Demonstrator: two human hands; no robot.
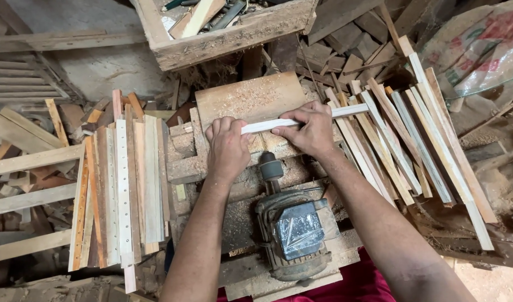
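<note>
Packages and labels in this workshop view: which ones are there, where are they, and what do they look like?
Woven sack: top right corner, lying behind the wood strips; bulging, pale green-grey with red and green printing.
Plastic wrap: on top of the grey electric motor, bottom centre; clear, crinkled, shiny sheet.
No signs or screens show.

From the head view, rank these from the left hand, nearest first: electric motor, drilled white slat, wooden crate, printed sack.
From the left hand:
1. Electric motor, just below-right.
2. Drilled white slat, in the left pile.
3. Wooden crate, top centre.
4. Printed sack, far top right.
</note>
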